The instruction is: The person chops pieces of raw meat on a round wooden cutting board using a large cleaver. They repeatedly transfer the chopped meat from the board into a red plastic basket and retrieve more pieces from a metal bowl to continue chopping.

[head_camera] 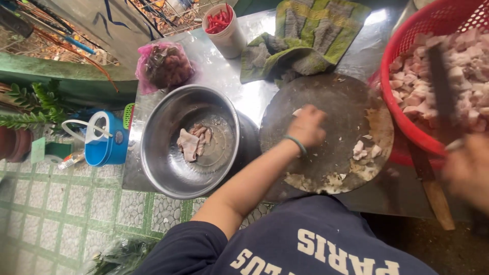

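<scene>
My left hand (307,126) reaches over a round dark chopping board (326,102), fingers curled on a pale piece of meat (297,112) that barely shows under them. A few cut meat bits (365,150) lie at the board's right side. My right hand (468,170) is blurred at the right edge and grips a dark-bladed cleaver (441,84), whose blade is raised over a red plastic basket (402,56) full of pale meat chunks (471,61).
A steel bowl (153,147) with some meat strips (192,142) sits left of the board. Behind are a green cloth (310,35), a cup of red chillies (224,25) and a pink bag (163,63). A wooden-handled knife (435,191) lies under the basket. A blue jug (104,137) stands on the tiled floor.
</scene>
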